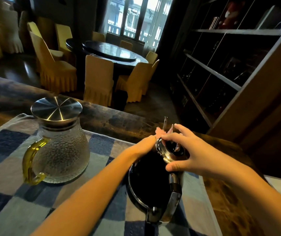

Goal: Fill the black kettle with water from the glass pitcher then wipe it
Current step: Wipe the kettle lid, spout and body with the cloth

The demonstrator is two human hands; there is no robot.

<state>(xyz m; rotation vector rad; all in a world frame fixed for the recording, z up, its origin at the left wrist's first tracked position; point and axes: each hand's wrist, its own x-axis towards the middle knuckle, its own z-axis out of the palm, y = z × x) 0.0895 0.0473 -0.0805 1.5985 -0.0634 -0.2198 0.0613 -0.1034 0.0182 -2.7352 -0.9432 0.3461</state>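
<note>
The black kettle (150, 181) stands on a blue checked cloth (8, 167) at lower centre, its metal handle towards me. My right hand (196, 155) grips the kettle's chrome lid (170, 150) between thumb and fingers and holds it tilted over the kettle's far side. My left hand (141, 147) reaches across the kettle's top with straight fingers that touch the lid's edge. What its fingertips do there is blurred. The glass pitcher (61, 150) stands upright to the left with a steel lid and a yellow handle. No hand is touching the pitcher.
The cloth lies on a dark marbled counter (112, 121) whose far edge runs just behind the pitcher. A tall wooden shelf unit (238, 86) rises close on the right. A round dining table with covered chairs (99, 74) stands beyond the counter.
</note>
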